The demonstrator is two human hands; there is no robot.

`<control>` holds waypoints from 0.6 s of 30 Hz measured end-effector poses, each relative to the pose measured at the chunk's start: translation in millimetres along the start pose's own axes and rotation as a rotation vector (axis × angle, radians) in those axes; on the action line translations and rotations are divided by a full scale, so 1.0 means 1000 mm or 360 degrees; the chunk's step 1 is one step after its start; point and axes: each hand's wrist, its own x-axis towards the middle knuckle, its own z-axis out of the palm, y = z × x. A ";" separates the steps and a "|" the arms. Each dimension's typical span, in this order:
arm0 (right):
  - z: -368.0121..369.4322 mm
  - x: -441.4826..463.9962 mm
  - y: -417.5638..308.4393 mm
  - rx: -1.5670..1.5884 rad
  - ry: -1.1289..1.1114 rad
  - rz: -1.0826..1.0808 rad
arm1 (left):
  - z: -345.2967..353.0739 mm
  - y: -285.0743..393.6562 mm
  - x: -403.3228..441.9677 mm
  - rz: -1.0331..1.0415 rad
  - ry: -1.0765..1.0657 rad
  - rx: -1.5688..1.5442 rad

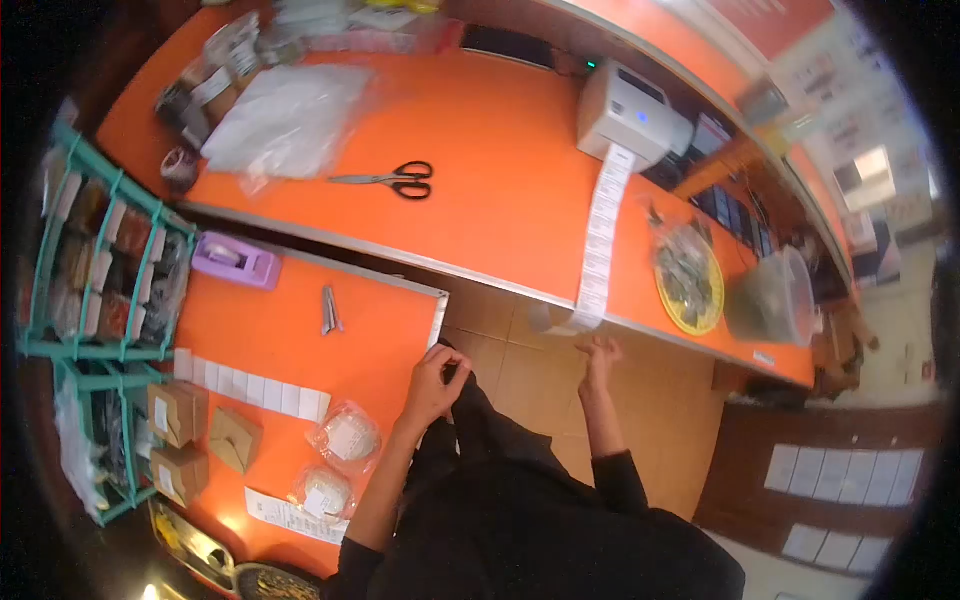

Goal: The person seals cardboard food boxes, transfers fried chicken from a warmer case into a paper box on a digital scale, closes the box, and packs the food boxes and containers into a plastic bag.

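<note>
My left hand [437,385] is over the corner of the lower orange table, fingers curled in a pinch; what is in them, if anything, is too small to make out. My right hand [598,365] is held out over the floor with its fingers apart, holding nothing. Just above it, a strip of printed labels [602,230] runs from a white label printer [632,115] across the upper counter and curls over its edge. I cannot tell whether the fingertips touch the strip. Near my left forearm lie two clear-wrapped round packs with white labels, one [350,437] above the other [325,492].
Scissors [390,180] and plastic bags [290,120] lie on the upper counter [480,220], with a yellow basket [718,300] at right. The lower table holds a purple tape dispenser [237,262], a stapler-like tool [330,310], a label strip [250,387] and brown boxes [180,412] beside a green rack [100,350].
</note>
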 end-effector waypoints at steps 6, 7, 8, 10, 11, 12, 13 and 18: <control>-0.015 -0.057 0.025 0.0406 -0.0452 -0.0330 | 0.058 -0.005 0.034 -0.0016 -0.0571 -0.0105; -0.024 -0.067 0.034 0.0393 -0.0549 -0.0302 | 0.074 -0.012 0.040 -0.0018 -0.0602 -0.0097; -0.030 -0.066 0.037 0.0409 -0.0523 -0.0291 | 0.093 -0.017 0.046 0.0155 -0.0449 0.0063; -0.036 -0.058 0.041 0.0218 -0.0422 -0.0482 | 0.122 -0.027 0.061 0.0345 -0.0314 0.0235; -0.033 -0.050 0.042 0.0242 -0.0404 -0.0479 | 0.133 -0.031 0.071 0.0332 -0.0168 0.0322; -0.027 -0.035 0.041 0.0090 -0.0415 -0.0674 | 0.143 -0.034 0.081 0.0323 -0.0017 0.0401; -0.024 -0.019 0.040 -0.0072 -0.0424 -0.0868 | 0.152 -0.040 0.092 0.0341 -0.0029 0.0405; -0.009 0.007 0.038 0.0085 -0.0541 -0.0997 | 0.179 -0.073 0.109 -0.0159 -0.0914 -0.0102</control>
